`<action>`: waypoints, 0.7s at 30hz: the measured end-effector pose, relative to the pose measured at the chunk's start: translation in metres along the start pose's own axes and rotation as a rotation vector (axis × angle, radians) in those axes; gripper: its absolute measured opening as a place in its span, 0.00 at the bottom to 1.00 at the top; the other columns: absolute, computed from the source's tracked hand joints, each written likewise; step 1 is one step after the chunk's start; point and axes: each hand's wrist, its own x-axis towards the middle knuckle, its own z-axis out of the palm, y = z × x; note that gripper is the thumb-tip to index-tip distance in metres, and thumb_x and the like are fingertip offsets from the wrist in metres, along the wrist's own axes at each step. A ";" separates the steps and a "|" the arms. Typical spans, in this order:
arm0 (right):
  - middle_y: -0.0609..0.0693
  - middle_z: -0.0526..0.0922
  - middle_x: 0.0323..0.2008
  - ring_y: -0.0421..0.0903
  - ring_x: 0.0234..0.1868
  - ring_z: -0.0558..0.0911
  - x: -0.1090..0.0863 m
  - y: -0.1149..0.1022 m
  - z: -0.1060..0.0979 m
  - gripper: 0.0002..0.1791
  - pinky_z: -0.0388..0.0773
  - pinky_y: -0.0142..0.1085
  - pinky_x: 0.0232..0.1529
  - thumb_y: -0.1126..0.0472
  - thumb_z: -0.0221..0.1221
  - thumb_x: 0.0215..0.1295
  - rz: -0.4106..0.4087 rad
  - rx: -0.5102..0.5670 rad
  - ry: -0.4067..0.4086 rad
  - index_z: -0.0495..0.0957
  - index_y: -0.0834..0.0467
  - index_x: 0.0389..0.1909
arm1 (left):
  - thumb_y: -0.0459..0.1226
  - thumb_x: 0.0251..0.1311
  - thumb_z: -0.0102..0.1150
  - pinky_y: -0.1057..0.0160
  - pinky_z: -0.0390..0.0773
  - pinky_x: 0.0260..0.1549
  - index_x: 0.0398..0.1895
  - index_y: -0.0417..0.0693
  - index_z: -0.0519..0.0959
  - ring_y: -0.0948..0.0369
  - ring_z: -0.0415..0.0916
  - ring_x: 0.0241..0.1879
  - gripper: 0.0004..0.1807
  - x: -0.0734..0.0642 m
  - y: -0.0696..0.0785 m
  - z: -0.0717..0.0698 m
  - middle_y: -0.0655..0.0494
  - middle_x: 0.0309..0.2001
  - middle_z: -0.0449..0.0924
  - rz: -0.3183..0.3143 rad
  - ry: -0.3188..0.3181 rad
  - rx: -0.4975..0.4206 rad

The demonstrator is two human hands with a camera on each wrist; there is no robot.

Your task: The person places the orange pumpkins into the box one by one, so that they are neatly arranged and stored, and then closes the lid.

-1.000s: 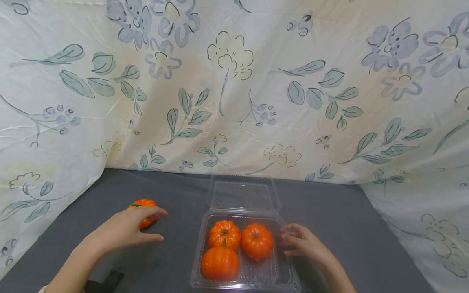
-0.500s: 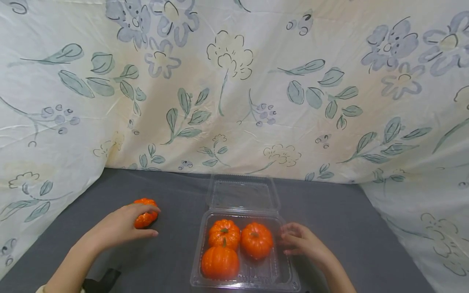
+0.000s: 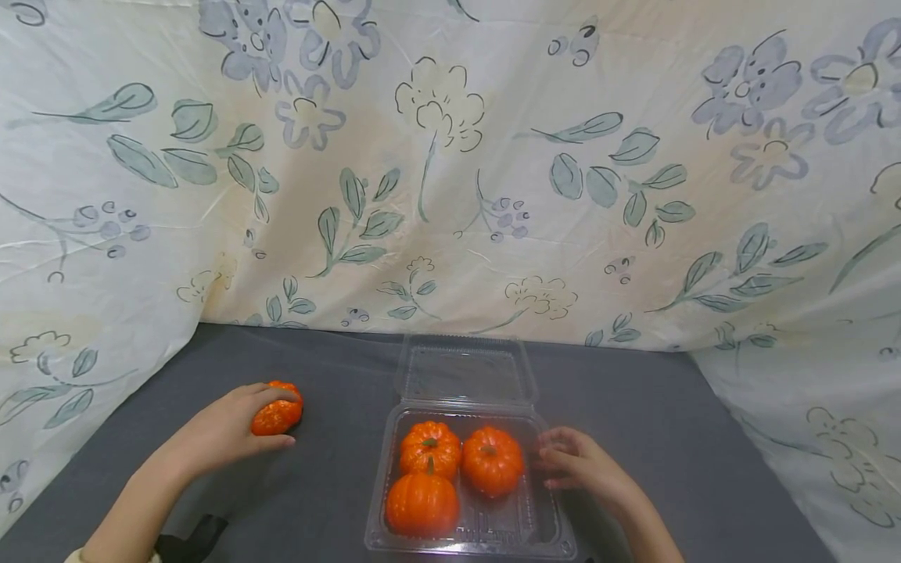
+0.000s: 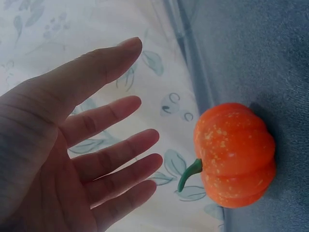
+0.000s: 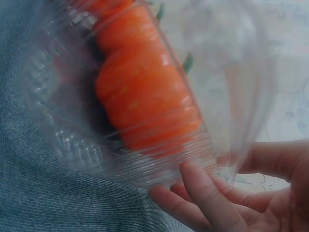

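Resting on the dark grey table (image 3: 338, 485) well to the left of the clear plastic clamshell box (image 3: 549, 539), a small orange pumpkin (image 3: 278, 409) lies tipped on its side, its green stem pointing sideways in the left wrist view. The left hand (image 3: 228, 430) is draped around it from the near side; in the head view the fingers arch over its top and the thumb lies along the cloth below, but the left wrist view shows the fingers (image 4: 116, 159) spread and nearly straight, with a gap between them and the pumpkin, so the hand looks open and cupped about it rather than closed on it. The right hand (image 3: 580, 469) sits against the right wall of the box, its fingertips (image 5: 193, 186) pressed to the ribbed rim and the thumb on the other side of the plastic, apparently a light pinch that would keep the flimsy shell from sliding. Inside the box three more pumpkins (image 3: 493, 460) stand upright, two at the back and one at the front left, leaving the front right corner bare. Its lid (image 3: 464, 374) lies hinged back and flat towards the flowered sheet (image 3: 450, 172) draped behind the table.
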 end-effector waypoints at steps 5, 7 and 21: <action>0.66 0.76 0.45 0.61 0.47 0.79 0.000 -0.001 0.001 0.23 0.79 0.45 0.39 0.65 0.52 0.64 0.005 -0.006 0.003 0.60 0.80 0.51 | 0.53 0.39 0.71 0.45 0.75 0.34 0.51 0.43 0.75 0.42 0.71 0.45 0.36 0.000 -0.004 0.004 0.35 0.50 0.73 0.001 0.028 0.029; 0.66 0.76 0.45 0.61 0.47 0.79 0.000 -0.001 0.001 0.23 0.79 0.45 0.39 0.65 0.52 0.64 0.006 -0.005 0.003 0.60 0.80 0.51 | 0.52 0.38 0.71 0.46 0.75 0.33 0.50 0.44 0.76 0.42 0.71 0.46 0.35 0.000 -0.006 0.006 0.36 0.50 0.73 0.002 0.038 0.027; 0.64 0.77 0.45 0.60 0.47 0.79 0.000 -0.001 0.001 0.23 0.79 0.44 0.39 0.64 0.52 0.64 0.006 -0.012 0.010 0.61 0.79 0.51 | 0.51 0.38 0.72 0.43 0.74 0.34 0.49 0.44 0.77 0.40 0.66 0.50 0.33 0.004 -0.019 0.015 0.37 0.52 0.71 -0.013 0.079 0.023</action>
